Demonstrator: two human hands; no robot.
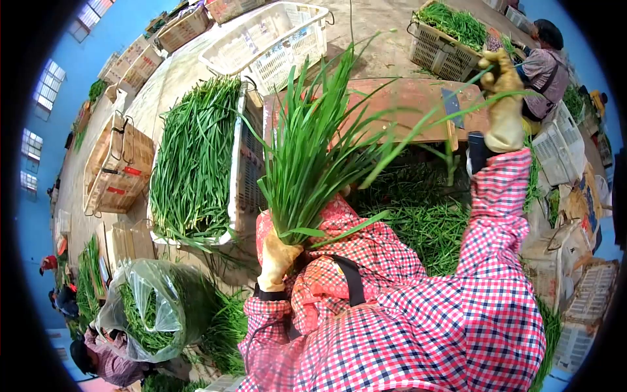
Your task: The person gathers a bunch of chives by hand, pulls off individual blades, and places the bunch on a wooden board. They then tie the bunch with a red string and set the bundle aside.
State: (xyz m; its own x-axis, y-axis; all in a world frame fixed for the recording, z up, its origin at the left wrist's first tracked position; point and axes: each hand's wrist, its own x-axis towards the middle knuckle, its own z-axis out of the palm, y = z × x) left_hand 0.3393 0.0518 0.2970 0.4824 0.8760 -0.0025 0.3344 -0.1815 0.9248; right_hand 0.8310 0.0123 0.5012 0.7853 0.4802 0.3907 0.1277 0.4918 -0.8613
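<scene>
My left hand (277,262), in a pale glove, is closed round the base of a thick bunch of green leaves, apparently garlic chives (310,153). The bunch stands upright above my lap with its tips fanned out. My right hand (503,98), in a stained yellowish glove, is raised at the right with its fingers curled. Loose chive leaves (428,124) stretch from beside the bunch to these fingers, and one blade crosses the glove. Behind the bunch is a reddish-brown board (392,98). Below the board lies a heap of cut chives (428,232).
At the left a white crate (234,163) is packed with chives. A clear plastic bag (189,304) of chives stands nearer. Beyond are a brown crate (117,166), a white crate (287,55) and a filled crate (444,62). A co-worker (545,72) sits at the upper right.
</scene>
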